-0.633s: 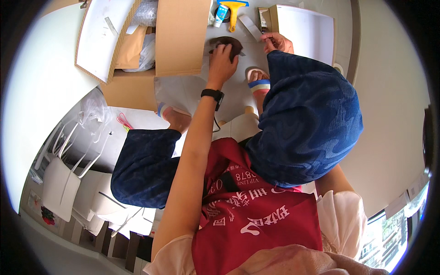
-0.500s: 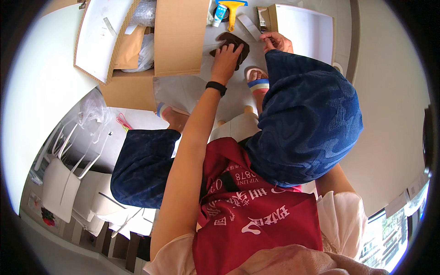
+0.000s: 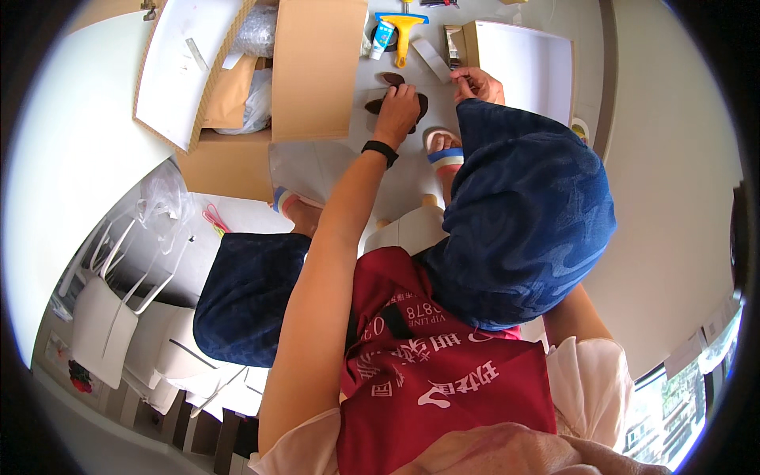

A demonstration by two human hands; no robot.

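Note:
Dark brown flat pieces [image 3: 423,104], perhaps cloth or leather, lie on the grey floor in front of my feet. My left hand [image 3: 397,112], with a black band on its wrist, reaches down onto them. Its fingers are bunched together, gripping at the pieces; the fingertips are partly hidden. To the right, my right hand [image 3: 480,85] is closed in a pinch beyond my raised knee. Whatever it pinches is too small to make out. Close to its fingertips lies a long pale grey block [image 3: 431,61].
An open cardboard box [image 3: 317,71] holds bubble wrap and plastic bags at the left. A yellow-and-blue squeegee [image 3: 404,39] and a blue-white tube [image 3: 381,39] lie ahead. At the right stands a white-lined open box [image 3: 526,67]. White chairs [image 3: 107,324] are at lower left.
My left fingers have gone from spread over the brown pieces to bunched together, and the brown pieces look rearranged. My right hand stays pinched. The view has shifted slightly.

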